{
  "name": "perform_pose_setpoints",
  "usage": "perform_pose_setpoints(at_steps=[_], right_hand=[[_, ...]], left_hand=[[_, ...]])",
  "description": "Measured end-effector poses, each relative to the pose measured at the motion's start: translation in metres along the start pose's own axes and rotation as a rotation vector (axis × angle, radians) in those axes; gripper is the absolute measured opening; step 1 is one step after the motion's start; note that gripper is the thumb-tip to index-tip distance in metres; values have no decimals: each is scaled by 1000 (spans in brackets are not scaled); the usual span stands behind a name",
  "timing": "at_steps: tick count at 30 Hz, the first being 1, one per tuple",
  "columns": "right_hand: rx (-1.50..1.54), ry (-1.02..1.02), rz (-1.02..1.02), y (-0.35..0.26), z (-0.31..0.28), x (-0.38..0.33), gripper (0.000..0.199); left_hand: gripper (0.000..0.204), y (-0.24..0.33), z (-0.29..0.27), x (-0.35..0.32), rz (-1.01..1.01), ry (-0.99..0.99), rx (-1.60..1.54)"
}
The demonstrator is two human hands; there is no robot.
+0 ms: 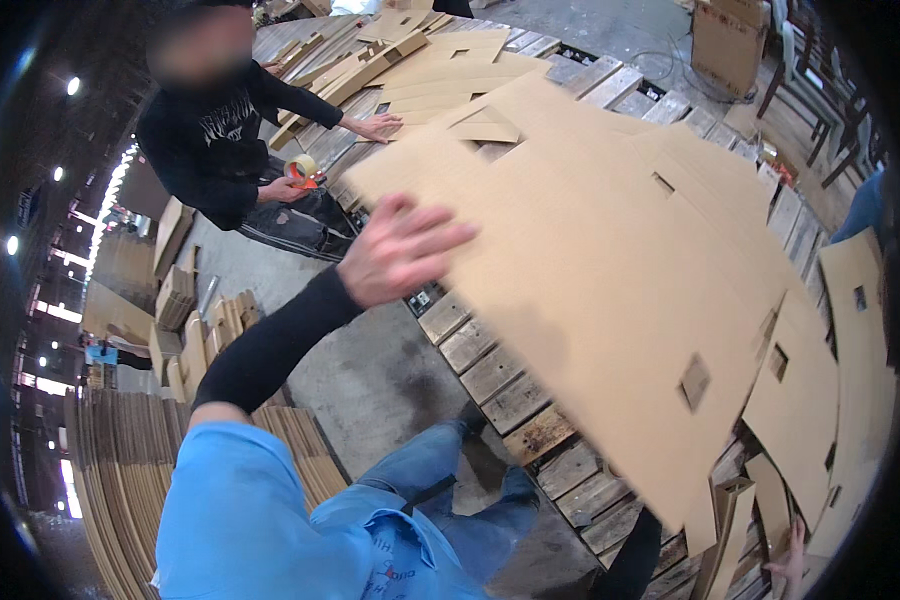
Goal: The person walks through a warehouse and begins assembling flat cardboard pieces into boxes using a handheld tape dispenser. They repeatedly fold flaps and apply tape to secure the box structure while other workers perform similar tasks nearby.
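A large brown cardboard sheet (590,240) with cut-out slots spans the slatted wooden table, blurred along its near edge. Over its left edge, my left hand (405,250) is open, fingers stretched and slightly blurred; whether it touches the sheet I cannot tell. My right forearm in a black sleeve reaches the sheet's near corner, where cardboard hides the hand. Farther right, a hand (790,560) whose owner I cannot make out rests by a folded cardboard piece (725,535). More flat sheets (790,380) lie at the right.
Across to the left, a person in black (210,140) holds a tape dispenser (301,170) and touches cardboard. A tall stack of flat cardboard (120,480) stands at my left. Weathered slats (515,400) form the table's near edge. Chairs (810,90) stand at the far right.
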State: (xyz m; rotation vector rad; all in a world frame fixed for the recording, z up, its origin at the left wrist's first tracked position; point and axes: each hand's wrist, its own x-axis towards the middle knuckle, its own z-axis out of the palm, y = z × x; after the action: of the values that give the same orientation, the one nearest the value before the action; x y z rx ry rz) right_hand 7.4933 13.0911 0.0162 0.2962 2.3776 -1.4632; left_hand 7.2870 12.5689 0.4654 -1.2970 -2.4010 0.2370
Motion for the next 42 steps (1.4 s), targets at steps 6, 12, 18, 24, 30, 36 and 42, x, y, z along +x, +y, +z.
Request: perform_pose_setpoints(at_steps=[6,12,18,24,30,36,42], right_hand=[[-224,-21,201,-33,-34,-10,55],[74,93,470,-52,-25,-64,29],[-236,586,287,-38,-74,-200,44],[743,517,599,-115,31,-274,51],[1449,434,349,-220,178,-239,55],[1231,330,213,-223,299,-118,73],[1308,424,175,-218,281,-51,47]], left_hand=[[15,11,4,-218,-170,-106,-218],[25,25,86,-360,-65,-406,-545],[13,67,201,-353,-64,-674,-560],[15,84,226,-340,58,-1007,-655],[15,97,328,-296,28,-1254,-977],[12,66,376,-247,-15,-1591,-1354],[18,40,392,-207,-285,-1476,-1448]])
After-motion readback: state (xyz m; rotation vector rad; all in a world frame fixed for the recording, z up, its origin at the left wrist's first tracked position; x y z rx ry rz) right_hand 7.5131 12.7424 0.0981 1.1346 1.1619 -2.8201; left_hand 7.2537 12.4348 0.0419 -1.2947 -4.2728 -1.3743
